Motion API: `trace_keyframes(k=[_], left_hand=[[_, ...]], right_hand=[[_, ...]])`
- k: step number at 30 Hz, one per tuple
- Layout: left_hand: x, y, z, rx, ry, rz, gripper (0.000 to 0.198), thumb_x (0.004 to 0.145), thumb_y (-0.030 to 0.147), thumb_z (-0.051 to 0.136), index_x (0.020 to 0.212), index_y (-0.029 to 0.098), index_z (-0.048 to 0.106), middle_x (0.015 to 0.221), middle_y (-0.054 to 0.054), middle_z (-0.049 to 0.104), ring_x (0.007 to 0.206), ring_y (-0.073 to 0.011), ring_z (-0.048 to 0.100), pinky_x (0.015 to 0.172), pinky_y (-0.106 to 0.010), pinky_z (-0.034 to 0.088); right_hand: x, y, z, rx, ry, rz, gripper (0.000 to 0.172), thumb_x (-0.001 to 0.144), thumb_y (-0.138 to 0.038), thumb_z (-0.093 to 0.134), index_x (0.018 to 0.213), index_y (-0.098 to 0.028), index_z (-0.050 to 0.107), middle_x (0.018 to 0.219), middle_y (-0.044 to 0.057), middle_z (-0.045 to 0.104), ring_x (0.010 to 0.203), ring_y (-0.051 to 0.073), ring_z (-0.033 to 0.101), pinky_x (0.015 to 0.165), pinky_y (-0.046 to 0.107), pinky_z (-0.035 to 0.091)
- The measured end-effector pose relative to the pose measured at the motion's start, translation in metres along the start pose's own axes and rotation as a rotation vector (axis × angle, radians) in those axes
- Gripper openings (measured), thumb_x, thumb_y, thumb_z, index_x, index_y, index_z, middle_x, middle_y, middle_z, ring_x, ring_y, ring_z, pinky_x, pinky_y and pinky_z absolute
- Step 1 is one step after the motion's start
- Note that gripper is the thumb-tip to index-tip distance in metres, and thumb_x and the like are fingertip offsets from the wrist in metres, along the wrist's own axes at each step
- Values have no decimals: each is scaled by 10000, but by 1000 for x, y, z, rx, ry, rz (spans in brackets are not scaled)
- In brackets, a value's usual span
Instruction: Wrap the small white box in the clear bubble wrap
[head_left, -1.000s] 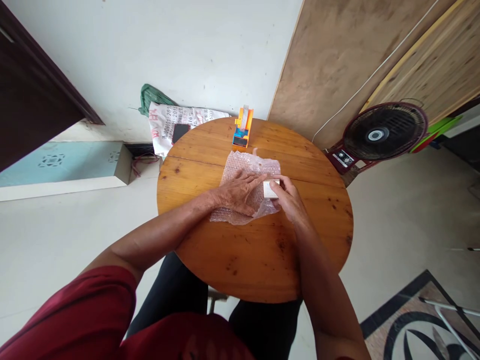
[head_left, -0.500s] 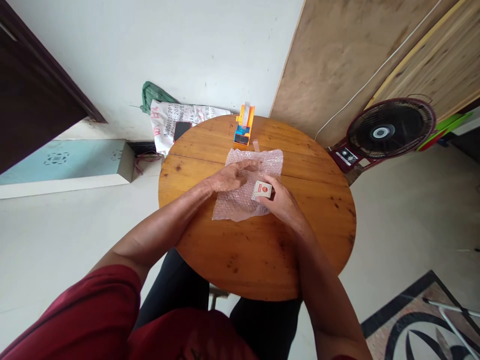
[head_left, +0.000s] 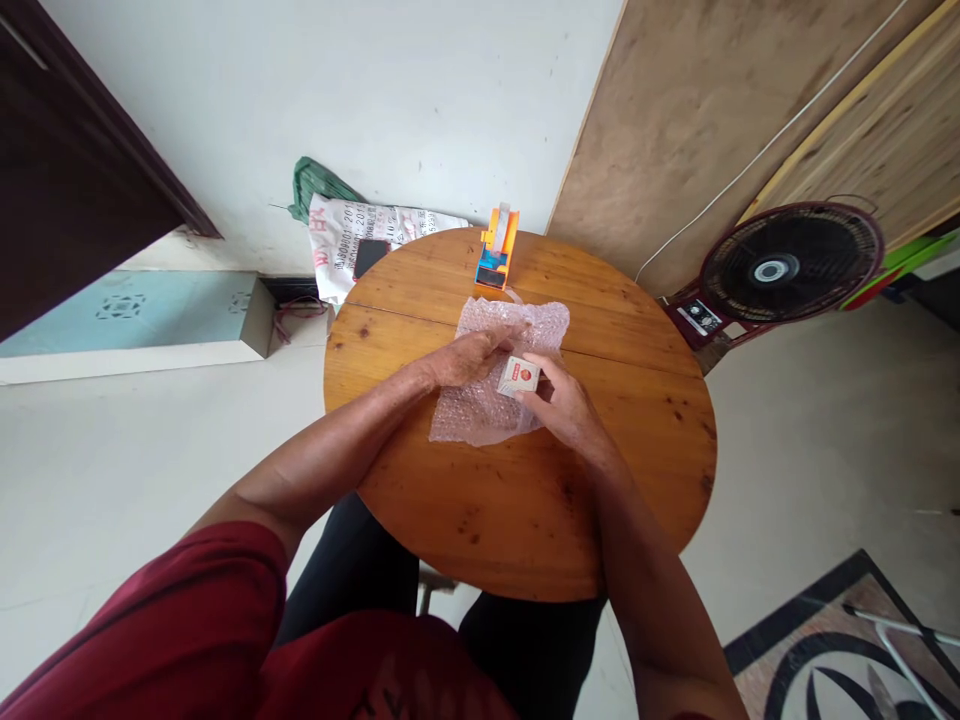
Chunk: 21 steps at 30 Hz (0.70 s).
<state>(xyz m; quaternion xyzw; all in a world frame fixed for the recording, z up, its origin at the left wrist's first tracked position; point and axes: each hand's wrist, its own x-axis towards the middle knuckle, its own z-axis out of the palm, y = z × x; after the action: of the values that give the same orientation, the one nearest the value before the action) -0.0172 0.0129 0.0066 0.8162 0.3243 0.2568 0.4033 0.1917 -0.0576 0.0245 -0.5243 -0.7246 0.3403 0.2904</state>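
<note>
A sheet of bubble wrap [head_left: 487,410] lies spread on the round wooden table [head_left: 465,520]. Between the thumb and fingers of my right hand [head_left: 564,402] is a small white box [head_left: 519,376] with a red print, over the wrap's right half. My left hand [head_left: 469,358] rests on the wrap just left of the box, its fingers stretched out towards the upper right and nothing seen in them. Beyond the wrap's far edge stands an orange and blue tape dispenser [head_left: 497,248], with a strip of clear tape near its base.
A dark fan [head_left: 787,265] stands to the right of the table. Behind the table's far left edge are a white printed sack [head_left: 337,235], a dark flat object [head_left: 370,257] and a green bag [head_left: 319,185]. A pale blue box [head_left: 150,315] lies on the floor at left.
The box is tilted a little differently in my right hand and sits nearer my left hand. My left fingers have shifted slightly on the wrap. The whole view has moved a little.
</note>
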Motion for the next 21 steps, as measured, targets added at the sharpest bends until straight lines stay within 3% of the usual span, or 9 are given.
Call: trace_keyframes(k=[5,13,21], left_hand=[[0,1,1,70,10,5,525,918,245,425,1433,164,483,1210,-99,703,1113,-232,651,1031,-394,481],[0,6,-1,96,7,34,436,917,255,404,1299,161,592,1204,-105,692,1095,-224,639,1014,-372,488],[2,4,1,108,-3,55,368,930,275,412,1206,169,630,1132,-96,707,1046,-235,640,975,-391,495]], right_hand=[[0,8,-2,13,-15,15,693,762,-245,692,1425,-274,494,1348,82,629,1193,267,618,1053,472,473],[1,8,-8,-36,-27,29,509,777,-251,677,1282,-242,617,1079,57,737,963,245,689,893,418,540],[2,8,-8,-25,-37,10,528,776,-260,679,1302,-253,624,1113,54,735,955,236,684,871,394,539]])
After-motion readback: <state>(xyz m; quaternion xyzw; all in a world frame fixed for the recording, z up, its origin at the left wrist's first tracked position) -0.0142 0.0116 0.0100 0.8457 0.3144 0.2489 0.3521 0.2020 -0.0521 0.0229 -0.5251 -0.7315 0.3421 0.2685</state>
